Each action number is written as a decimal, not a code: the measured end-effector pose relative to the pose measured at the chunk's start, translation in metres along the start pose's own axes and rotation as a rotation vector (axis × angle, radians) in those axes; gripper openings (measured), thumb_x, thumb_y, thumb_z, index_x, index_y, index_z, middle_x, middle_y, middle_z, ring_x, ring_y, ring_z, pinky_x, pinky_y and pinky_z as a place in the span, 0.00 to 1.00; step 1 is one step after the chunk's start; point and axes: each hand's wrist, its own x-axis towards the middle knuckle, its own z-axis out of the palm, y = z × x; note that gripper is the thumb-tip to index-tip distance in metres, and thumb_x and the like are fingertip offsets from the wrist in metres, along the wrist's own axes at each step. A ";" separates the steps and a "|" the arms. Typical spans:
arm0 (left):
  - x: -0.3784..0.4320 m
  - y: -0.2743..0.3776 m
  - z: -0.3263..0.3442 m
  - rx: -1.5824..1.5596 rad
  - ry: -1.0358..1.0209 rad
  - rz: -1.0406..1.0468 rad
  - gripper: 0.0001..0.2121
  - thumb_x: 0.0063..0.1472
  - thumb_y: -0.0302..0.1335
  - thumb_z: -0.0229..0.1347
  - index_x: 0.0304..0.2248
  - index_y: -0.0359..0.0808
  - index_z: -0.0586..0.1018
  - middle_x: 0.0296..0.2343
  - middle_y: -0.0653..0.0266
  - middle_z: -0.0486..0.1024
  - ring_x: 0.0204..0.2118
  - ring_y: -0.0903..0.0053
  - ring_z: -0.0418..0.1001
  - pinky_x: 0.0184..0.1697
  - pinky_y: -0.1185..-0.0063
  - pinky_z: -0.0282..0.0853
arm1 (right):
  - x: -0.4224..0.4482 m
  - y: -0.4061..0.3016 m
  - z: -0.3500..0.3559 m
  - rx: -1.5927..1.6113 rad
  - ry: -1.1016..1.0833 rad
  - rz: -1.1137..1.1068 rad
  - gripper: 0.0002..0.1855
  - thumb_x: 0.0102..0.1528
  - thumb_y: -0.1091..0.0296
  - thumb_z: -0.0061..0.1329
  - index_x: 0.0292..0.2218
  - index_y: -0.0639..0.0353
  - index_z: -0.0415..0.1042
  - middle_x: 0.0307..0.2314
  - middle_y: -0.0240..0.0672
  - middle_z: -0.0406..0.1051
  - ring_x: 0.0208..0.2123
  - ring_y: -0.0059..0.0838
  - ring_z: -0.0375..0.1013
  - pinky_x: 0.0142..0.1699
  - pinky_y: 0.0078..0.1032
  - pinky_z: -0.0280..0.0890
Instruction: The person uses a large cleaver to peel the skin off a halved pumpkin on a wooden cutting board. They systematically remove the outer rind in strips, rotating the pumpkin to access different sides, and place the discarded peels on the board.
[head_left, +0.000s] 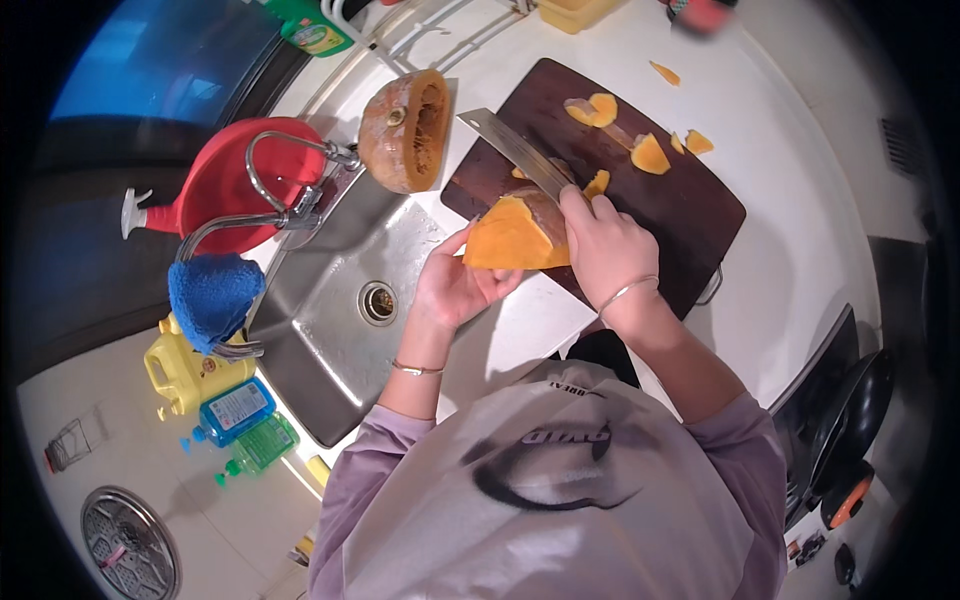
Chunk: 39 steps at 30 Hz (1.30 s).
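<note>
My left hand (465, 283) grips an orange pumpkin piece (506, 236) from its left side, over the near left edge of a dark cutting board (682, 217). Some rind still shows on the piece's upper right. In my right hand (613, 244) is a cleaver (517, 152), its broad blade reaching up and left across the board, beyond the piece. My fingers hide its handle. Cut peelings (650, 154) lie scattered on the board and on the counter past it. A hollow pumpkin half (405, 131) stands at the sink's far corner, its seedy cavity facing right.
Left of my hands is a steel sink (352, 337) with a drain. A red basin (247, 184), a faucet (232, 221) with a blue cloth (214, 300), and several bottles (236, 411) line its far side. A black pan (851, 420) stands at the right.
</note>
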 end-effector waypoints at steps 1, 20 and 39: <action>0.002 0.005 -0.003 -0.010 0.025 -0.008 0.19 0.65 0.39 0.43 0.49 0.34 0.66 0.45 0.55 0.70 0.44 0.64 0.71 0.49 0.64 0.68 | 0.006 -0.004 -0.001 -0.015 -0.046 -0.008 0.17 0.47 0.71 0.49 0.40 0.51 0.64 0.23 0.32 0.68 0.22 0.32 0.73 0.23 0.23 0.68; 0.023 -0.031 0.024 -0.041 0.259 0.468 0.15 0.57 0.27 0.57 0.41 0.31 0.71 0.37 0.56 0.70 0.41 0.65 0.74 0.45 0.70 0.75 | 0.038 -0.027 -0.005 -0.109 -0.448 0.111 0.13 0.54 0.68 0.42 0.41 0.54 0.59 0.31 0.41 0.70 0.32 0.40 0.75 0.33 0.32 0.71; 0.017 -0.037 0.022 0.307 0.199 0.496 0.12 0.64 0.29 0.47 0.43 0.29 0.70 0.39 0.54 0.73 0.38 0.70 0.75 0.41 0.76 0.76 | -0.033 0.013 -0.045 -0.196 0.070 -0.466 0.15 0.43 0.70 0.47 0.36 0.55 0.65 0.22 0.31 0.63 0.20 0.26 0.66 0.21 0.21 0.64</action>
